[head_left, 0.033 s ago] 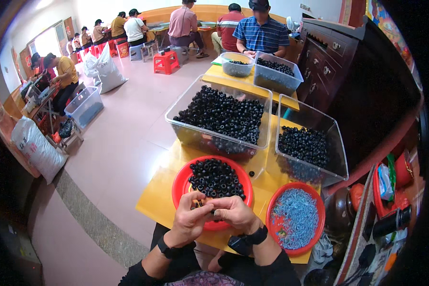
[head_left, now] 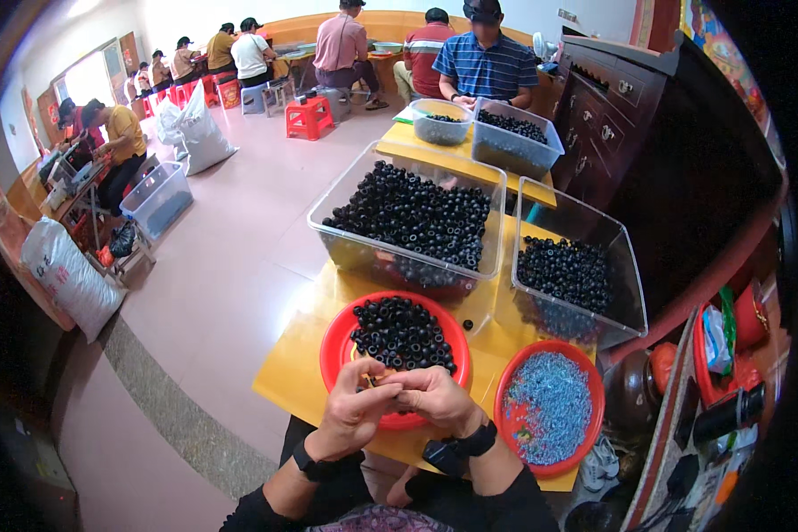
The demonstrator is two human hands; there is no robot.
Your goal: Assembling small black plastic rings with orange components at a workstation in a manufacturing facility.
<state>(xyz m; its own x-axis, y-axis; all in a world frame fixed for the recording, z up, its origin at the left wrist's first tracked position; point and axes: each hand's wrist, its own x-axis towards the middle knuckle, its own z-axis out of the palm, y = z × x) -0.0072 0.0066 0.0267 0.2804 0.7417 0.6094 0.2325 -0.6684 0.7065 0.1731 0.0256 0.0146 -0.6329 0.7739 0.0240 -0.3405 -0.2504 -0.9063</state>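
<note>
Workshop hall, pale tiled floor, other people seated at tables along the far wall; person sat at a yellow table (head_left: pixel 293 381).

Progress, judged from stock levels: early. Red bowl (head_left: pixel 337 348) directly ahead was heaped with black rings (head_left: pixel 401 333). Large clear bin (head_left: pixel 470 297) behind it was piled full of the same rings; second clear bin (head_left: pixel 634 306) to the right was roughly part-filled. Second red bowl (head_left: pixel 596 403) at right held small pale blue-grey pieces (head_left: pixel 548 406), a good layer left. Which bin took finished parts, I couldn't tell.

Grip: left hand (head_left: pixel 353 415) and right hand (head_left: pixel 434 399) met over the near rim of the ring bowl, fingertips pressed together, pinching one small part (head_left: pixel 370 382) between them. Part too small to identify. It sat just above the bowl edge, well short of both bins.
</note>
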